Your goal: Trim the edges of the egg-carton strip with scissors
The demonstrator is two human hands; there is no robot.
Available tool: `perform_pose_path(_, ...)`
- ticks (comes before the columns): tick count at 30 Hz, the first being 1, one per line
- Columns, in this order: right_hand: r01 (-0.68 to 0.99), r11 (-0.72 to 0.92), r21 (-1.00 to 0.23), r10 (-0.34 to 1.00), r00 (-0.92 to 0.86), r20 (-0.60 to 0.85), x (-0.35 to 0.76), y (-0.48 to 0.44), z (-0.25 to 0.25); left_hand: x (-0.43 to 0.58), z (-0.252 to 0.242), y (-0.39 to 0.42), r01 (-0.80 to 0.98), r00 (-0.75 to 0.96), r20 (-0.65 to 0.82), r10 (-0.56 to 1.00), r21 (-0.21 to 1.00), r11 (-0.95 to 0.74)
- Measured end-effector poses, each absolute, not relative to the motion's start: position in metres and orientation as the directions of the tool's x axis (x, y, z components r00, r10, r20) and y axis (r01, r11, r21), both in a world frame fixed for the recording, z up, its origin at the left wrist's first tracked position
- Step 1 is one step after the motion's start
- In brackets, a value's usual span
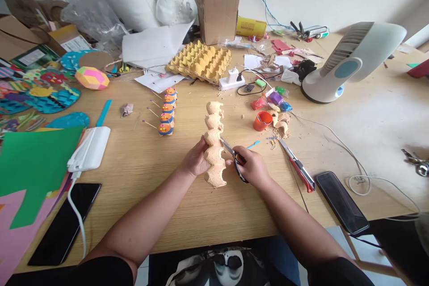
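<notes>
A strip cut from an egg carton [214,154], with several bumps in a row and ragged edges, is held above the table. My left hand [198,157] grips it from its left side, the fingers partly hidden behind it. Black-handled scissors [237,160] sit in my right hand [252,166], their blades touching the strip's right edge near the middle. Left of the strip stands a painted orange and blue caterpillar [167,112] made of similar bumps, with thin purple-tipped sticks poking out.
A yellow egg tray [201,63] lies at the back. Right of the strip are a red cup [262,121], carton scraps [282,123], a box cutter [298,167] and a phone [342,201]. A white fan [348,62] stands far right. Green paper [36,165] and a power bank [90,149] lie left.
</notes>
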State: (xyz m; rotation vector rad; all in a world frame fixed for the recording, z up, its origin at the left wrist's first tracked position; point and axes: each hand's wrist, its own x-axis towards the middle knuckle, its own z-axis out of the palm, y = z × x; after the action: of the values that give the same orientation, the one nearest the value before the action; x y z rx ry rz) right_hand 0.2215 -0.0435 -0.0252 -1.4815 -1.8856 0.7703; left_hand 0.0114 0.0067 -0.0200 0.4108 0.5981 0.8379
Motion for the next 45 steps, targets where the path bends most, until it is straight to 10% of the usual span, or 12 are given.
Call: perform_pose_path(45,0.564,0.227,-0.794,0.968,-0.219,0.121,0.222,-0.044,-0.029,0.006,-0.03,0.008,-0.558,0.565,-0.328,0.757,0.525,0.643)
